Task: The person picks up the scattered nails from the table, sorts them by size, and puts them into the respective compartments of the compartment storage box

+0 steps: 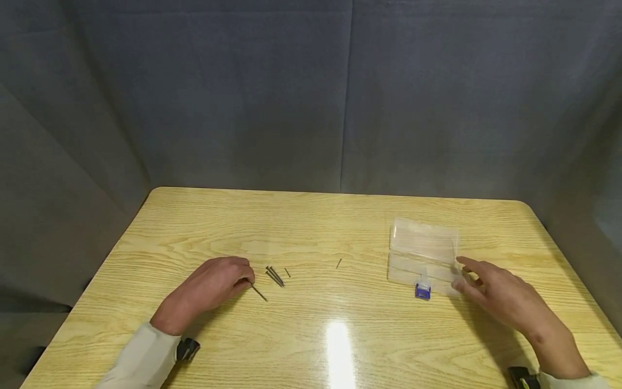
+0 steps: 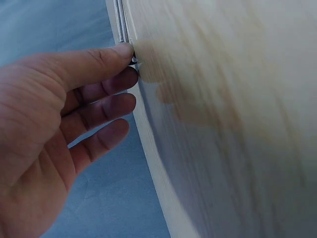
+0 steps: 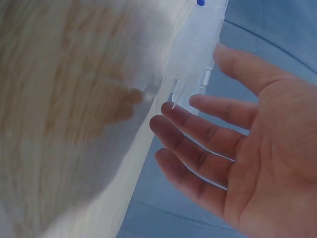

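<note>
My left hand point(image 1: 218, 283) is low over the table at the left. Its thumb and fingertips pinch one end of a long, thin dark screw point(image 1: 259, 293), whose other end points toward the near right. In the left wrist view the thumb point(image 2: 106, 62) covers most of the grip. Several similar long screws point(image 1: 275, 276) lie in a bunch just right of this hand. At the right, a clear plastic box point(image 1: 423, 240) with a blue latch point(image 1: 423, 291) lies with its lid back. My right hand point(image 1: 502, 294) has its relaxed, spread fingers around the box's right edge.
A short thin pin point(image 1: 288, 273) lies just right of the long screws. Another one point(image 1: 338, 263) lies near the middle of the wooden table point(image 1: 301, 335). Dark curtains point(image 1: 243, 97) hang behind the table and at both sides.
</note>
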`<move>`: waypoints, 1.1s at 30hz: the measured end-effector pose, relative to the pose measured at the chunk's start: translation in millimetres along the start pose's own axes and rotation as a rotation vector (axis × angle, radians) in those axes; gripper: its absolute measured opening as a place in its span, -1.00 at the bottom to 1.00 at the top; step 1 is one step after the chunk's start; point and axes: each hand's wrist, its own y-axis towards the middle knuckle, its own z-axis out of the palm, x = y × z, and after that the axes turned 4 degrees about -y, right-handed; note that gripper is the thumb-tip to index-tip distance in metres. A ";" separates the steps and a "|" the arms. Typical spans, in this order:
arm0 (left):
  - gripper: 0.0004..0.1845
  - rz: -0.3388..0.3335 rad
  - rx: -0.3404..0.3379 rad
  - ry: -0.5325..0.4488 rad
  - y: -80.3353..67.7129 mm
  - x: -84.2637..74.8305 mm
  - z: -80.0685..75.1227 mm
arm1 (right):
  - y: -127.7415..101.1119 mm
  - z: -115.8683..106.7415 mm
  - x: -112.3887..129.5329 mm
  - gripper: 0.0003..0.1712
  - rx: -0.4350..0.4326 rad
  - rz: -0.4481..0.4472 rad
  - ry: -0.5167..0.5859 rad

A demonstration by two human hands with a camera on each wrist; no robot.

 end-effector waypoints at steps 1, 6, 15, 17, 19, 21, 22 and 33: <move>-0.75 -0.003 -0.001 0.003 -0.3 -0.5 0.1 | 0.0 1.1 0.3 -0.26 0.001 -0.003 0.005; -0.72 -0.011 0.002 0.025 -1.8 -3.3 0.3 | -1.4 6.0 1.9 -0.15 0.030 -0.012 0.009; -0.70 -0.003 -0.002 0.042 -2.1 -5.7 1.3 | -2.2 7.5 2.8 -0.11 0.028 -0.019 -0.010; -0.71 0.000 -0.003 0.053 -2.1 -6.0 1.6 | -2.1 7.3 3.2 -0.11 0.026 -0.019 -0.006; -0.73 0.007 -0.005 0.067 -1.9 -6.3 2.0 | -2.0 7.2 2.8 -0.11 0.027 -0.022 0.000; -0.74 0.014 -0.008 0.084 -1.1 -6.7 2.6 | -2.0 7.3 2.5 -0.11 0.026 -0.023 0.006; -0.74 0.017 -0.010 0.091 -0.6 -6.9 3.1 | -2.0 7.4 2.5 -0.11 0.026 -0.025 0.008; -0.65 0.029 -0.008 0.053 0.4 -10.1 4.3 | -2.4 8.5 0.9 -0.12 0.024 -0.040 0.010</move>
